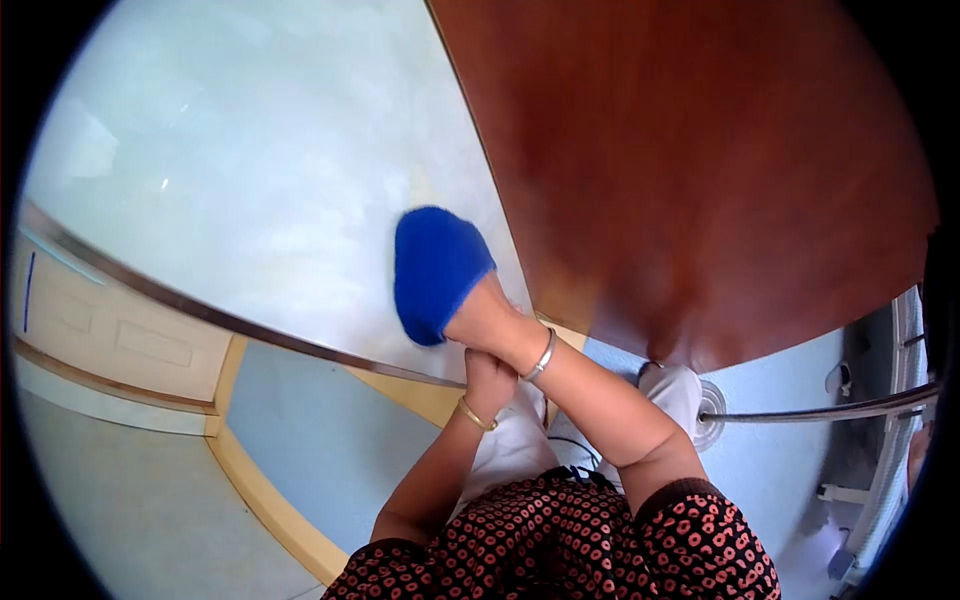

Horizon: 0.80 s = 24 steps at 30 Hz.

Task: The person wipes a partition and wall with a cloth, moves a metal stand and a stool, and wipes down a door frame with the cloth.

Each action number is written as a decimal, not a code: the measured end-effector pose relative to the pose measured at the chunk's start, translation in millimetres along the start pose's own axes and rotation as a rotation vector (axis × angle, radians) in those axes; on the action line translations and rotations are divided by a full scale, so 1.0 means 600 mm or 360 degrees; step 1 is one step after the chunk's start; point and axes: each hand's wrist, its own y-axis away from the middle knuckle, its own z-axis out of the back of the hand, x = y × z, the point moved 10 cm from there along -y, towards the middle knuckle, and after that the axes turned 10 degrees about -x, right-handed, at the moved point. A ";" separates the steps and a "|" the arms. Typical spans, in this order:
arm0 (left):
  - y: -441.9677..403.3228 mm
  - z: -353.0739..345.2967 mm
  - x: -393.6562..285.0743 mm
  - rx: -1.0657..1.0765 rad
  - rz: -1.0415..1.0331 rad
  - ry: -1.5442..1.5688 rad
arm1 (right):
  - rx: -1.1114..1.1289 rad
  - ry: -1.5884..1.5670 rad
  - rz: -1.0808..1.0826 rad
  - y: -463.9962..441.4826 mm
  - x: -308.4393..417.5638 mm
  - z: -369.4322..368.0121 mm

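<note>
Head view: the right hand (pixel 486 314) is covered by a blue cloth (pixel 437 265) on a glossy white tabletop (pixel 240 190); finger spread and grip cannot be told, nor for the left hand (pixel 488 376). Wiping seems in hand; flat contact is called for next.

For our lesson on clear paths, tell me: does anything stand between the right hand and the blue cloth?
Nothing visible does. The right hand meets the blue cloth directly, and its fingers are hidden. The left hand is at the right wrist, not between them.
</note>
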 end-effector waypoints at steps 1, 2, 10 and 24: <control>-0.018 0.022 -0.061 -0.0218 -0.0313 0.0014 | -0.0036 0.0026 0.0043 0.005 0.014 0.007; 0.017 -0.002 0.068 -0.0654 -0.0822 -0.1061 | 0.0114 0.0008 -0.0131 0.028 0.005 -0.009; -0.061 0.169 -0.060 -0.0430 0.0043 0.0322 | 0.0401 -0.0056 -0.0058 0.080 0.098 0.131; -0.227 0.459 -0.488 -0.0826 -0.0666 0.0048 | 0.0747 0.1688 -0.1311 0.638 -0.229 0.512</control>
